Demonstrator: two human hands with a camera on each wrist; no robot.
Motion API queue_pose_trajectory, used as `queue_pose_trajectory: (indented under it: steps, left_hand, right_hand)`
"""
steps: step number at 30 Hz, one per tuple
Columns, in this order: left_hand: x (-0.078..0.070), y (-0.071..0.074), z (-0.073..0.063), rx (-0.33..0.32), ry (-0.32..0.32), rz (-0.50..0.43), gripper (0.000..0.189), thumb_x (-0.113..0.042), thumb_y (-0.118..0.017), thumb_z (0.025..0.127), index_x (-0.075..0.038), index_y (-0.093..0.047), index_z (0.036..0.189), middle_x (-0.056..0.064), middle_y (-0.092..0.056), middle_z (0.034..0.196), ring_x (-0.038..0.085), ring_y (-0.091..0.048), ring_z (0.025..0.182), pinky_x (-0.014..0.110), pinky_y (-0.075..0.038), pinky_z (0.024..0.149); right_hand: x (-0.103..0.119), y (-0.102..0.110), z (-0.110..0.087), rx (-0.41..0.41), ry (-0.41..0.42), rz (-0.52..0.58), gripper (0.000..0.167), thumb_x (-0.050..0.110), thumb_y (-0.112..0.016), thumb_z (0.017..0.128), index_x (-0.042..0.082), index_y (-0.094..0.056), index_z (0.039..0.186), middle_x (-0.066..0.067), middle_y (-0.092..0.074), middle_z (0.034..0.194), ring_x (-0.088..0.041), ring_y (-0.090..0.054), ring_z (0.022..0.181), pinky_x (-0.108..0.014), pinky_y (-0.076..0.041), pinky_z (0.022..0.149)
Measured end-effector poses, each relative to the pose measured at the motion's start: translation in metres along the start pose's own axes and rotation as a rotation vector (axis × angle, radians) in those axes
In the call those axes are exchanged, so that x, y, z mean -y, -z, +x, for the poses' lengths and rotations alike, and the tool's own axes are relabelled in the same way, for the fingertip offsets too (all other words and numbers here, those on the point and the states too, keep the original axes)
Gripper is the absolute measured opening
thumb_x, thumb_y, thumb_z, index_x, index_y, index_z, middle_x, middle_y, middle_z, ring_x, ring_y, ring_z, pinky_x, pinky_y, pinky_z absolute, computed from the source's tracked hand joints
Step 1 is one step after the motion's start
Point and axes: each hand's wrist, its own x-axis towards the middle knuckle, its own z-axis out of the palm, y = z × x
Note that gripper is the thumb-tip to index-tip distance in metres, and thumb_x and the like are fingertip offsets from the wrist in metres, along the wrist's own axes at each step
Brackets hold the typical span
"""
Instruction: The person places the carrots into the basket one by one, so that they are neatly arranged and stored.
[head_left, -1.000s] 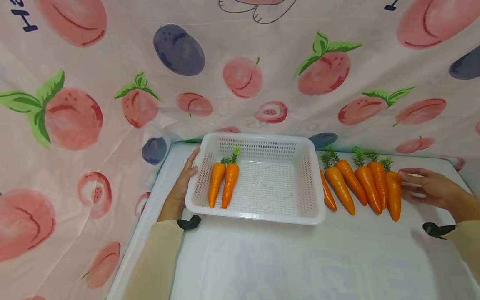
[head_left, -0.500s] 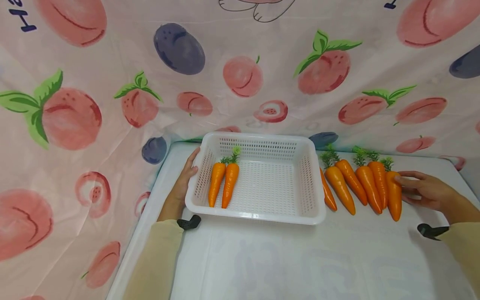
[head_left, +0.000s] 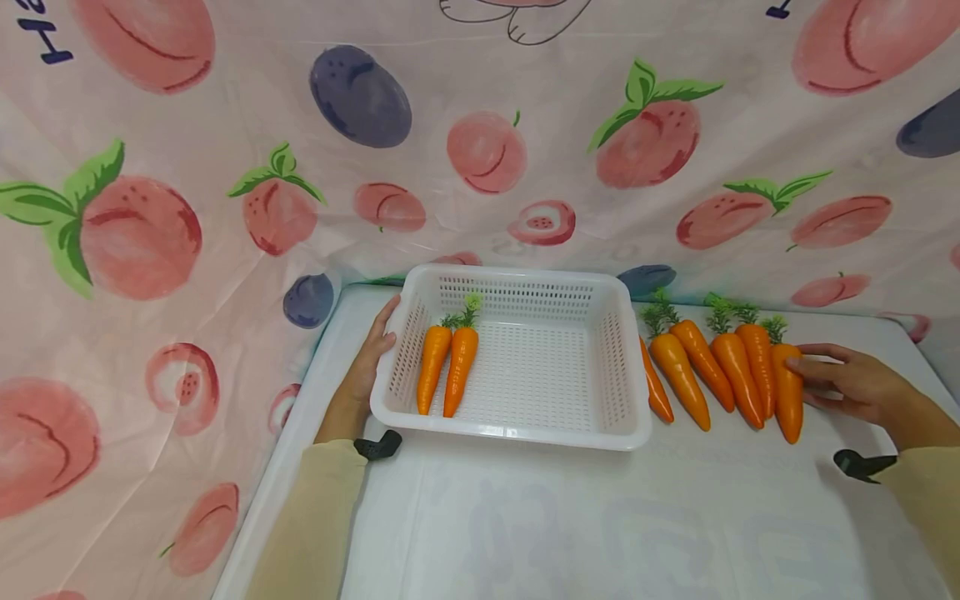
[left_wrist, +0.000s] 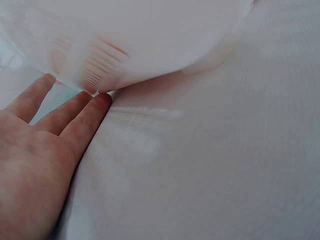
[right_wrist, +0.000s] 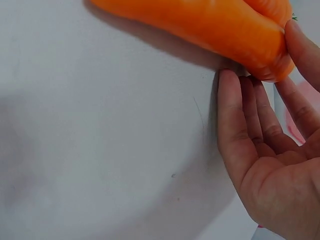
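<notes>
In the head view, my left hand (head_left: 363,367) touches the left wall of a white plastic basket (head_left: 517,432). The left wrist view has the fingers (left_wrist: 86,122) fairly straight, their tips against the basket's outer side. Two orange carrots (head_left: 461,367) with green tops lie inside, at the left. Right of the basket, several more carrots lie side by side on the table. My right hand (head_left: 862,383) pinches the rightmost carrot (head_left: 788,396) near its thick end. In the right wrist view the thumb (right_wrist: 302,50) is on top of it, the other fingers at its side.
A white-covered table (head_left: 585,517) extends in front of the basket. Behind and to the left hangs a fruit-printed cloth (head_left: 555,75), close to the table's back edge. One carrot (head_left: 657,387) is partly hidden by the basket's right wall.
My right hand has moved slightly left, and its thumb has come onto the rightmost carrot, which has shifted very little. The left hand and the basket have stayed where they were.
</notes>
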Motion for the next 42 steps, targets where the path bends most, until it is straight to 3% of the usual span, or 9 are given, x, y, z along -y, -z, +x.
queue_pose_trajectory:
  steps: [3, 8, 12, 14, 28, 33, 37, 40, 42]
  left_hand:
    - [0.000, 0.000, 0.000, -0.004, 0.001, -0.004, 0.067, -0.022, -0.039, 0.099, -0.043, -0.023, 0.160, -0.003, -0.024, 0.169, 0.030, -0.027, 0.153, 0.052, -0.032, 0.121]
    - [-0.004, -0.003, -0.002, -0.005, -0.001, 0.004, 0.066, -0.022, -0.039, 0.099, -0.043, -0.023, 0.160, -0.002, -0.024, 0.169, 0.031, -0.027, 0.154, 0.052, -0.033, 0.121]
    - [-0.006, -0.005, -0.004, -0.012, 0.004, 0.021, 0.066, -0.023, -0.040, 0.099, -0.043, -0.023, 0.160, -0.003, -0.024, 0.169, 0.032, -0.027, 0.154, 0.051, -0.036, 0.119]
    - [-0.005, -0.005, -0.004, -0.015, 0.008, 0.019, 0.066, -0.023, -0.040, 0.099, -0.044, -0.024, 0.160, -0.003, -0.025, 0.169, 0.032, -0.028, 0.154, 0.050, -0.037, 0.118]
    - [-0.004, -0.003, -0.002, -0.003, 0.004, 0.011, 0.066, -0.022, -0.039, 0.099, -0.043, -0.024, 0.160, -0.002, -0.024, 0.169, 0.032, -0.028, 0.153, 0.040, -0.043, 0.115]
    - [-0.005, -0.003, -0.002, 0.006, 0.007, 0.002, 0.066, -0.023, -0.039, 0.099, -0.043, -0.023, 0.160, -0.001, -0.023, 0.169, 0.033, -0.027, 0.153, 0.042, -0.042, 0.116]
    - [-0.003, -0.002, -0.001, 0.001, 0.009, 0.004, 0.066, -0.023, -0.039, 0.099, -0.044, -0.023, 0.160, -0.002, -0.023, 0.170, 0.031, -0.028, 0.152, 0.042, -0.042, 0.116]
    - [0.000, 0.001, 0.000, 0.000, 0.004, 0.006, 0.067, -0.022, -0.039, 0.099, -0.043, -0.022, 0.160, -0.001, -0.023, 0.170, 0.031, -0.029, 0.152, 0.039, -0.045, 0.114]
    - [0.002, 0.002, 0.001, 0.000, 0.001, 0.007, 0.068, -0.022, -0.038, 0.098, -0.043, -0.021, 0.160, 0.000, -0.023, 0.170, 0.031, -0.028, 0.151, 0.041, -0.043, 0.115]
  right_hand:
    - [0.002, -0.001, -0.002, -0.005, 0.003, -0.024, 0.037, 0.048, -0.066, 0.096, 0.044, -0.043, 0.123, 0.029, -0.062, 0.090, 0.000, -0.066, 0.088, -0.028, -0.061, 0.086]
    - [0.007, -0.003, -0.007, -0.012, 0.014, -0.055, 0.068, 0.046, -0.063, 0.098, 0.017, -0.032, 0.151, 0.031, -0.060, 0.089, 0.001, -0.066, 0.087, -0.028, -0.061, 0.085]
    - [0.008, -0.004, -0.009, -0.013, 0.020, -0.063, 0.070, 0.045, -0.062, 0.099, 0.012, -0.030, 0.151, 0.031, -0.060, 0.089, 0.001, -0.066, 0.087, -0.028, -0.061, 0.085]
    - [0.009, -0.003, -0.010, -0.012, 0.018, -0.069, 0.065, 0.045, -0.062, 0.099, 0.016, -0.033, 0.150, 0.032, -0.060, 0.089, 0.002, -0.065, 0.087, -0.027, -0.061, 0.085]
    - [0.016, 0.001, -0.011, -0.057, 0.044, -0.152, 0.102, 0.051, -0.062, 0.097, -0.006, -0.003, 0.157, 0.037, -0.052, 0.086, 0.009, -0.061, 0.083, -0.030, -0.062, 0.081]
    - [0.022, 0.003, -0.013, -0.046, 0.056, -0.154, 0.093, 0.049, -0.061, 0.098, -0.005, -0.012, 0.155, 0.037, -0.055, 0.086, 0.009, -0.062, 0.084, -0.031, -0.063, 0.083]
    - [0.029, 0.002, -0.016, -0.033, 0.077, -0.122, 0.052, 0.046, -0.062, 0.099, 0.020, -0.040, 0.138, 0.034, -0.059, 0.088, 0.006, -0.065, 0.086, -0.031, -0.062, 0.083]
    - [0.035, 0.000, -0.018, -0.027, 0.096, -0.105, 0.032, 0.043, -0.062, 0.099, 0.038, -0.039, 0.121, 0.033, -0.061, 0.090, 0.004, -0.066, 0.087, -0.029, -0.062, 0.083]
    - [0.039, -0.001, -0.019, -0.024, 0.105, -0.108, 0.032, 0.043, -0.062, 0.099, 0.039, -0.039, 0.120, 0.033, -0.061, 0.090, 0.005, -0.066, 0.088, -0.029, -0.062, 0.084]
